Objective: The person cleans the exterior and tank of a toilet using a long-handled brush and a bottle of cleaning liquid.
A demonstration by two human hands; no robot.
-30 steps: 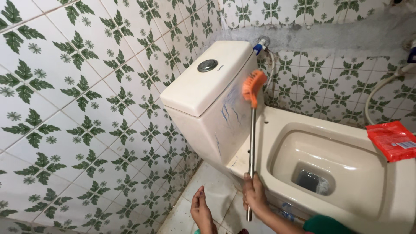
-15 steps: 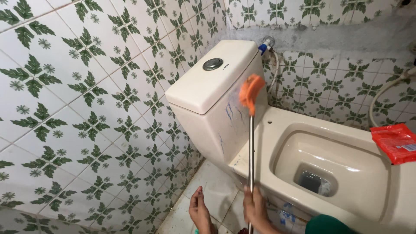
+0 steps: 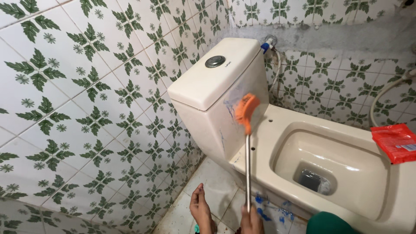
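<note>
Your right hand (image 3: 250, 221) grips the long brush (image 3: 247, 143) near its lower end, its orange head pressed on the cistern (image 3: 208, 104); your left hand (image 3: 201, 208) hangs open nearby, left of the bowl (image 3: 277, 130).

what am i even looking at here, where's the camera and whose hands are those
This is one picture from a camera worn on a person's head, looking down, so the hands at the bottom edge are the wearer's own. No machine is involved. The right hand has its grip closed around the long metal handle of a brush, whose orange head rests against the side of the toilet tank. Blue streaks show on the tank there and lower on the toilet. The left hand holds nothing and rests open beside it. To the right is the open toilet bowl, with a red packet lying on its rim. Green leaf-patterned tiles cover the walls.
</note>
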